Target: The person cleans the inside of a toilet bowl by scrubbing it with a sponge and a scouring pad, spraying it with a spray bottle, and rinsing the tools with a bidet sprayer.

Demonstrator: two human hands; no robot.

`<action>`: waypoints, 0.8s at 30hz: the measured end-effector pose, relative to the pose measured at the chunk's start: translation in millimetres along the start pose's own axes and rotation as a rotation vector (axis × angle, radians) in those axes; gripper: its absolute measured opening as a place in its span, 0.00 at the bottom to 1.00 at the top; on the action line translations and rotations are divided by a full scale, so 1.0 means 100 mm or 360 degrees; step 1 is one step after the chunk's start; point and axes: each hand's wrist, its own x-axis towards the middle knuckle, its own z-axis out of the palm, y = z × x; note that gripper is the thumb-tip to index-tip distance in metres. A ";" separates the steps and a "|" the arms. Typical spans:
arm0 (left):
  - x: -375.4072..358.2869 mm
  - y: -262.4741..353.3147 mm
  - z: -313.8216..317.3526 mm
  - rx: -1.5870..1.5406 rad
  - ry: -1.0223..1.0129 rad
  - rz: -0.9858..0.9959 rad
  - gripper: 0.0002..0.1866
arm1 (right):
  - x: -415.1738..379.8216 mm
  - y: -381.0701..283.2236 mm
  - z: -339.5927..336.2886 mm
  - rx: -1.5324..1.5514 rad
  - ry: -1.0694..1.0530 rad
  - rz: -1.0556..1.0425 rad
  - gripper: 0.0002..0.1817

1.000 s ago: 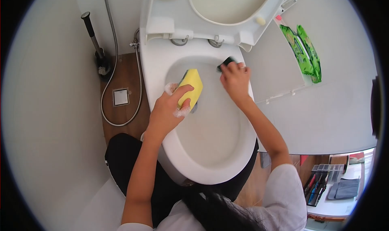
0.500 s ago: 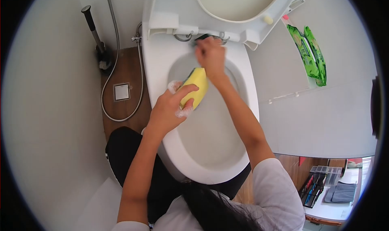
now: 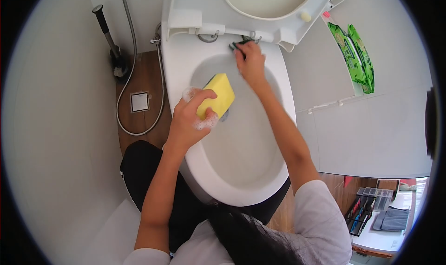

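My left hand [image 3: 188, 116], with white suds on its fingers, is closed around a thick yellow sponge [image 3: 220, 95] that has a darker side. It holds the sponge above the left part of the toilet bowl [image 3: 241, 162]. Farther back, my right hand [image 3: 252, 62] grips a small dark brush [image 3: 235, 46] with a greenish end; the fingers hide most of it. The brush is at the back rim, close to the hinges of the raised toilet seat [image 3: 274, 21].
A toilet brush [image 3: 117, 62] stands at the left wall beside a metal hose [image 3: 124, 93] and a square floor drain [image 3: 139, 102]. Green wipe packs [image 3: 355, 58] are on the right. A black rack [image 3: 360, 215] and grey cloth [image 3: 391, 219] lie at lower right.
My right hand has moved slightly right with the brush, away from the middle of the back rim. My left hand has shifted a little left, and the sponge has turned.
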 end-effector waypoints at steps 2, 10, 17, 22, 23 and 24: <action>0.04 -0.03 -0.04 0.0001 0.0094 0.0078 0.16 | -0.30 -0.11 0.14 0.0567 -0.0092 -0.0399 0.12; -0.02 0.01 -0.12 -0.0103 -0.0421 0.0028 0.13 | -0.33 -0.22 -0.01 0.1097 -0.0404 0.0280 0.08; -0.05 0.01 -0.11 -0.0142 -0.0316 0.0176 0.14 | 0.03 -0.84 0.02 0.1159 -0.0948 -0.0245 0.08; -0.05 -0.04 -0.10 -0.0085 -0.0331 0.0204 0.15 | 0.34 -0.75 0.07 0.0325 -0.0732 -0.0288 0.12; -0.05 -0.05 -0.09 -0.0076 -0.0274 0.0289 0.16 | 0.19 -0.88 0.03 0.0361 -0.0799 -0.0488 0.15; -0.04 -0.05 -0.09 -0.0060 -0.0237 0.0289 0.16 | 0.13 -0.99 0.03 0.0394 -0.0867 -0.0697 0.18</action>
